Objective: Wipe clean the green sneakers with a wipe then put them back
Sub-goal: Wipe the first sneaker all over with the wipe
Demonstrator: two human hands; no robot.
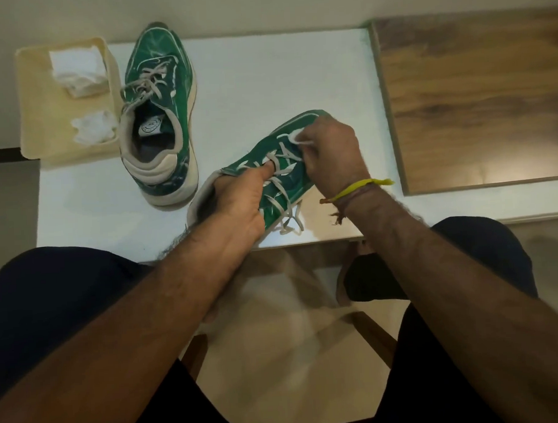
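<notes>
Green sneakers sit in two places on the white table point(234, 85): the far sneaker point(158, 114) stands alone beside the tray, toe pointing away, while the near sneaker point(269, 170) is tipped on its side at the table's front edge, between both hands. The left hand point(239, 203) grips it at the collar, thumb pushed in among the laces. The right hand point(329, 151) pinches a small white wipe point(295, 137) against the upper, near the toe. A cream tray point(44, 132) holds a stack of folded wipes point(76, 70) and one crumpled wipe point(93, 126), which suggests one wipe is already spent. My judgement: wiping is midway on the near sneaker. Whether the far sneaker is already cleaned I cannot tell; putting both back is left.
</notes>
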